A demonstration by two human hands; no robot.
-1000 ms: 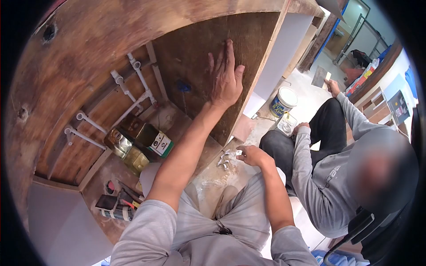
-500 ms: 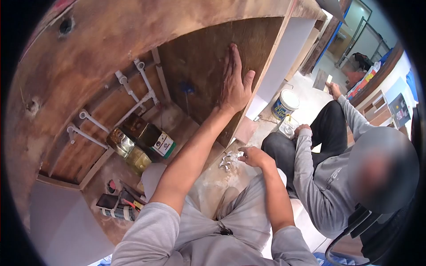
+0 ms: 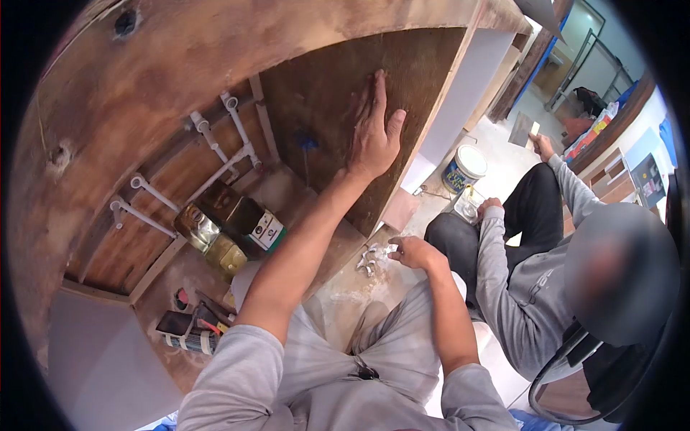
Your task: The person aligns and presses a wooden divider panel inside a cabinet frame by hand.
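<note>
My left hand (image 3: 375, 142) lies flat against the brown wooden panel (image 3: 420, 79) inside the cabinet, its fingers stretched out and nothing in it. Lower down, my right hand (image 3: 418, 254) hangs above the floor in front of my knees. Its fingers are curled together, and whatever they pinch is too small to make out. White crumpled scraps (image 3: 370, 260) lie on the dusty surface just left of its fingertips. The blue mark (image 3: 307, 144) on the panel is to the left of my left hand.
Metal cans (image 3: 248, 221) stand inside the cabinet below white pipes (image 3: 241, 136). Tools (image 3: 194, 330) lie at lower left. On the right a co-worker in a grey top (image 3: 532, 287) sits holding a flat blade (image 3: 523, 129), beside a paint bucket (image 3: 466, 169) and a small clear container (image 3: 468, 205).
My left hand has slid a little over the panel, staying flat. My right hand has shifted slightly, and the white piece seen at its fingertips earlier no longer shows clearly.
</note>
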